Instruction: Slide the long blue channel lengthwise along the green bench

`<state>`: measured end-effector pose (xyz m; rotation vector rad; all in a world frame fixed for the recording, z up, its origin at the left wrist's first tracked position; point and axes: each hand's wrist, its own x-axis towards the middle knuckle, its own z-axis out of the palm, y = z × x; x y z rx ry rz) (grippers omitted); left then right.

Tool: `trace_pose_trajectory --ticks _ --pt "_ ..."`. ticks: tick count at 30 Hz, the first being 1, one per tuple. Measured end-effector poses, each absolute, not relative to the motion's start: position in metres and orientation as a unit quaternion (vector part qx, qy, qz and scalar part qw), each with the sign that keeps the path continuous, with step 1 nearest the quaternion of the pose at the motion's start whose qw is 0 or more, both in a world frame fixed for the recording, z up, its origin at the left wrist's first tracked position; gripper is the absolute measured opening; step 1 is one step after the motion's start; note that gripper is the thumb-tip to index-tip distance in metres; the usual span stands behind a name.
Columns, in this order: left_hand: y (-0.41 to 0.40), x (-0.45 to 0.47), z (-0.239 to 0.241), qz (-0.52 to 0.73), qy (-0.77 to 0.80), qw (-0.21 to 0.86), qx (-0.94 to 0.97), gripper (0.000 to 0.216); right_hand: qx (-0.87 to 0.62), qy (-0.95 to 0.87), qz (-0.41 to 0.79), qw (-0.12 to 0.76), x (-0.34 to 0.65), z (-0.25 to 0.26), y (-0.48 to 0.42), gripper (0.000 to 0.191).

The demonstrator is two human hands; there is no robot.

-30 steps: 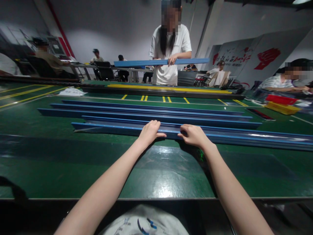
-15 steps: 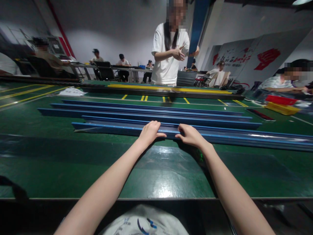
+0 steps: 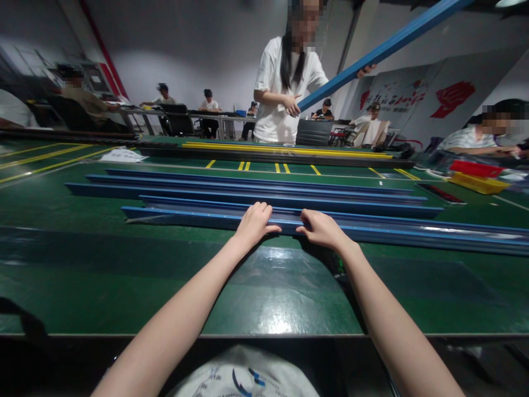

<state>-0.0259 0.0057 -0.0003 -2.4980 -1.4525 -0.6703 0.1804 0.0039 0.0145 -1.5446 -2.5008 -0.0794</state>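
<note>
At a smooth green work table (image 3: 285,314), a person is gripping a long, blue, channel-shaped profile (image 3: 392,234) with two bare hands. The left hand (image 3: 255,220) is hooking its fingers over the profile's near wall, thumb stretching along the outer face; the right hand (image 3: 320,226), near it, is curling its fingers over the same wall, thumb pressing from the near side, so that each is pinching the rim. The profile is lying on the surface roughly parallel to the near edge, well back from it, its right end running out of view. Just beyond, more long blue channel-shaped lengths (image 3: 206,193) are lying side by side. Toward the far edge, slim yellow strips (image 3: 289,150) are stretching beside a long black length (image 3: 248,157). A crumpled white sheet (image 3: 122,156) is lying toward the far left, while a flat, dark, phone-shaped object (image 3: 440,193) is resting toward the far right corner, near a red plastic bin (image 3: 475,168) and a yellow plastic bin (image 3: 477,182). Beyond the far edge, a co-worker in a white T-shirt (image 3: 275,122) is holding a long blue bar (image 3: 384,49) aslant.
</note>
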Motion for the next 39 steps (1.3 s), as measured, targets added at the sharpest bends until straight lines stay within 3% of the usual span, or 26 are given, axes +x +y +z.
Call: trace_pose_trajectory --ticks 15,39 --pt "0.0085 -0.0259 0.0032 -0.221 -0.523 0.034 -0.822 0.039 -0.523 -0.846 -0.026 0.098 0.1804 0.0150 0.0029 0.017" --pt "0.0092 -0.0240 0.0060 -0.148 -0.535 0.054 -0.830 0.042 -0.517 -0.849 -0.035 0.103 0.1807 0.0159 0.0015 0.016"
